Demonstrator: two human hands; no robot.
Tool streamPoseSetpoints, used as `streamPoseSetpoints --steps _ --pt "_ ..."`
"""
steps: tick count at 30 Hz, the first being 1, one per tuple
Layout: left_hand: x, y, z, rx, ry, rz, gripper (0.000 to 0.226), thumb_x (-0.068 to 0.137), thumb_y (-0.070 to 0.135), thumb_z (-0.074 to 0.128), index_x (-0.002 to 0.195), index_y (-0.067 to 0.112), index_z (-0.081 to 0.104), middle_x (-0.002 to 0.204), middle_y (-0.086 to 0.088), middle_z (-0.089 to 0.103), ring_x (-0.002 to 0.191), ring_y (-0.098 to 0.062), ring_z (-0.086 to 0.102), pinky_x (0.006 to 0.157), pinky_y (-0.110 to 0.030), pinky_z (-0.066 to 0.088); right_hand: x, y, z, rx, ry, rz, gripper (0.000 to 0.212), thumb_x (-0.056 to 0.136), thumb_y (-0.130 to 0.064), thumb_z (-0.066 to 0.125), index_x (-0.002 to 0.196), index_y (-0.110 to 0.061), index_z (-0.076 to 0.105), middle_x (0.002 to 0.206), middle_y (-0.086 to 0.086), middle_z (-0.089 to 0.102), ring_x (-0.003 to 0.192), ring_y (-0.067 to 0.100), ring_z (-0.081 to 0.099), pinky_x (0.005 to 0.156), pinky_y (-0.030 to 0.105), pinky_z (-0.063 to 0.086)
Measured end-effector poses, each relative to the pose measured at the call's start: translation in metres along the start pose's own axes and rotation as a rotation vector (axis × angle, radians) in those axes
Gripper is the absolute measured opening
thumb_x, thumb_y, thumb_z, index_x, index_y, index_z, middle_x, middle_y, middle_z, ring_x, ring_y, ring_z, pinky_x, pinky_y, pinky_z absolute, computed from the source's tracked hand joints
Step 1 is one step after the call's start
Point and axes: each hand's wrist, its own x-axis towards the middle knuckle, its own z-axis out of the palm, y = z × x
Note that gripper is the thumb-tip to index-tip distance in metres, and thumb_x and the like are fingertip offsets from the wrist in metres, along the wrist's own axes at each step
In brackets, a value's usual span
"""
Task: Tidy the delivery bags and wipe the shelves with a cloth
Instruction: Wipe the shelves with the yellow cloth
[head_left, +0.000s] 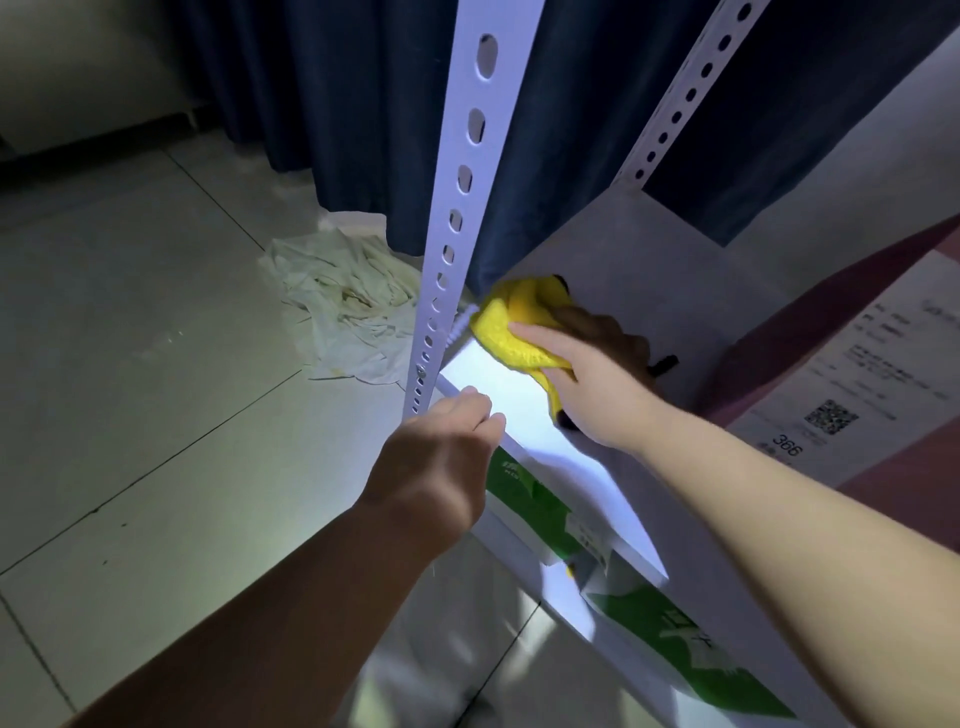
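Observation:
A yellow cloth (511, 322) lies bunched on the white shelf board (639, 260) near its left front corner. My right hand (587, 384) grips the cloth and presses it onto the board. My left hand (441, 462) has its fingers curled over the shelf's front edge (524, 457), just right of the perforated white upright (457, 208). A pink delivery bag (831, 374) with a white receipt label stands on the same shelf at the right. Green and white bags (665, 618) sit on the level below.
A crumpled white plastic bag (348, 301) lies on the tiled floor left of the upright. A dark blue curtain (363, 104) hangs behind the rack. A second perforated upright (685, 93) rises at the back right.

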Motion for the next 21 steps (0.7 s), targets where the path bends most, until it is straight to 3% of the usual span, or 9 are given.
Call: streamPoseSetpoints --steps 3,6,8,11,14,16,18,21 --pt "0.0 0.0 -0.003 -0.003 0.01 0.005 0.031 0.079 0.002 0.05 0.105 0.01 0.064 0.11 -0.006 0.06 0.103 -0.027 0.058 0.078 -0.034 0.051 0.01 0.019 -0.005 -0.037 0.034 0.197 0.05 0.094 -0.024 0.042 0.131 -0.056 0.035 0.148 -0.006 0.03 0.125 0.028 0.031 0.096 0.039 0.023" --pt "-0.001 0.0 -0.004 0.01 0.026 0.036 0.03 0.076 0.001 0.05 0.101 0.011 0.064 0.102 -0.005 0.06 0.091 -0.026 0.058 0.07 -0.034 0.051 0.042 0.021 -0.006 -0.091 0.061 0.46 0.056 0.09 -0.019 0.041 0.136 -0.049 0.033 0.145 0.0 0.031 0.12 0.033 0.036 0.085 0.041 0.025" --pt "-0.002 -0.001 -0.003 0.0 0.032 0.039 0.029 0.072 -0.002 0.053 0.096 0.008 0.066 0.097 -0.008 0.062 0.087 -0.03 0.06 0.066 -0.036 0.052 0.054 0.01 -0.003 -0.109 0.07 0.541 0.06 0.087 -0.017 0.041 0.138 -0.048 0.031 0.142 0.002 0.032 0.116 0.034 0.036 0.085 0.043 0.027" --pt "-0.004 -0.001 -0.001 -0.024 0.044 0.053 0.029 0.067 -0.007 0.055 0.092 0.003 0.067 0.093 -0.013 0.064 0.087 -0.033 0.063 0.063 -0.039 0.054 0.044 -0.01 0.0 -0.104 0.09 0.471 0.06 0.087 -0.016 0.043 0.133 -0.052 0.036 0.141 -0.002 0.033 0.114 0.031 0.034 0.09 0.043 0.027" --pt "-0.004 -0.001 -0.001 -0.033 0.047 0.077 0.03 0.066 -0.008 0.054 0.092 0.0 0.067 0.093 -0.016 0.064 0.09 -0.034 0.064 0.062 -0.04 0.054 0.012 -0.014 0.001 -0.087 0.042 0.159 0.055 0.091 -0.018 0.047 0.132 -0.054 0.038 0.144 -0.006 0.033 0.119 0.031 0.034 0.097 0.046 0.029" --pt "-0.005 -0.001 -0.002 -0.027 0.053 0.096 0.03 0.065 -0.008 0.056 0.091 -0.002 0.068 0.09 -0.018 0.065 0.09 -0.035 0.065 0.06 -0.04 0.055 -0.006 -0.01 -0.002 0.01 0.01 0.055 0.05 0.092 -0.022 0.046 0.132 -0.051 0.04 0.145 -0.006 0.035 0.125 0.029 0.034 0.102 0.048 0.029" --pt "-0.004 -0.002 -0.003 -0.016 0.037 0.111 0.03 0.065 -0.008 0.055 0.092 -0.003 0.067 0.092 -0.019 0.065 0.09 -0.036 0.064 0.061 -0.042 0.054 -0.004 0.0 -0.005 0.004 -0.013 0.135 0.046 0.093 -0.03 0.042 0.132 -0.053 0.037 0.147 -0.007 0.033 0.125 0.027 0.034 0.102 0.047 0.027" --pt "-0.005 -0.003 -0.003 0.034 0.021 0.134 0.032 0.07 -0.005 0.05 0.099 -0.004 0.064 0.1 -0.02 0.061 0.096 -0.036 0.06 0.068 -0.044 0.052 0.022 0.006 -0.004 -0.079 0.032 0.416 0.049 0.093 -0.03 0.043 0.134 -0.054 0.032 0.147 -0.005 0.03 0.122 0.028 0.035 0.093 0.044 0.027"
